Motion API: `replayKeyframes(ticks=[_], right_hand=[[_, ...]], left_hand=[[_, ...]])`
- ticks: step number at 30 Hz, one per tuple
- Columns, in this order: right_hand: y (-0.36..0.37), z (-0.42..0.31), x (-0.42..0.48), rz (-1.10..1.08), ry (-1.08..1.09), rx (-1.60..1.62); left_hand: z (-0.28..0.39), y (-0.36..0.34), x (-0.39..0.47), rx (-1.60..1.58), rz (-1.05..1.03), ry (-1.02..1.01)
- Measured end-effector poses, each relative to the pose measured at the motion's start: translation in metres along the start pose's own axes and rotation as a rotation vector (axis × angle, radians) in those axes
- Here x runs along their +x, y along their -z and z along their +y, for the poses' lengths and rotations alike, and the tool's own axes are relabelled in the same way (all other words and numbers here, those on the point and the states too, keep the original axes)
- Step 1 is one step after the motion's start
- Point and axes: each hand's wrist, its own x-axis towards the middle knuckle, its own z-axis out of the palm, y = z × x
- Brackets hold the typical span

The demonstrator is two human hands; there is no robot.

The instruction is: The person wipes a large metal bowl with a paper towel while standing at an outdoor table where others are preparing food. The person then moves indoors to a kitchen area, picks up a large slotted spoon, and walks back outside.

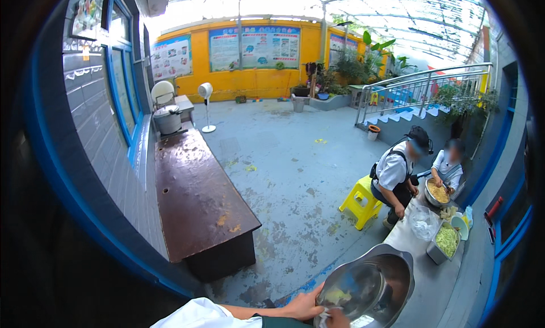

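Observation:
Low in the picture, right of centre, a large stainless steel basin [402, 281] is tilted with its hollow showing. My left hand [303, 306] grips its near left rim. Beside it my right hand [337, 318] is closed on a white cloth [324, 316] at the basin's edge; part of this hand is cut off by the picture's bottom. Behind the basin runs a metal-topped table [400, 233]. On it stand a rectangular metal container of shredded green vegetable [447, 241], a clear plastic bag [423, 223] and a light green bowl [460, 226].
Two people [394, 166] [449, 164] are at the table's far end, one with hands in a metal bowl of yellowish food [437, 192]. A yellow stool [362, 202] stands beside them. A dark wooden table [200, 196], a large pot [167, 120] and a white fan [205, 91] are on the left.

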Motion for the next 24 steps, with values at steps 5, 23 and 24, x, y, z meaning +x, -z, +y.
replayKeyframes(ticks=[5,23,24], right_hand=[[0.086,0.128,0.001,0.585,-0.246,-0.171],[0.065,0.113,-0.014,0.291,-0.554,-0.345],[0.073,0.092,0.004,0.541,-0.426,-0.298]], left_hand=[[0.017,0.005,-0.004,0.072,0.007,0.009],[0.008,0.003,-0.005,0.023,-0.017,-0.030],[0.005,0.002,-0.008,0.022,-0.033,-0.024]])
